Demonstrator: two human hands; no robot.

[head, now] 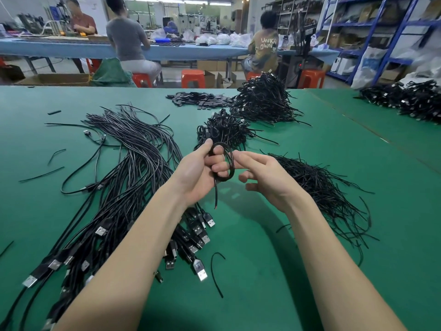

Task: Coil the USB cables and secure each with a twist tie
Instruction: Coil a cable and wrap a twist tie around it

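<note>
Holding a small coil of black USB cable point(223, 163) above a green table point(262, 271), a person works at about chest height, seen from a head-worn camera. The left hand point(199, 174) grips the coil, thumb on its top and fingers curled through the loop, with a short tail of cable or tie hanging down below it. The right hand point(265, 177) hovers just beside the coil; its index fingertip touches the loop's right edge, while the other fingers are loosely curled and seem to hold nothing.

Judging by this, the coiling of this cable looks finished and the tying step is beginning. The next move probably calls for a twist tie wrapped around the loop and twisted closed while the left hand keeps the turns together.

A loose heap of twist ties point(319, 187) lies on the table to the right. Uncoiled cables point(119, 187) fan out on the left, plugs toward the person. A mound of finished coils point(222, 129) sits just beyond the hands.
</note>
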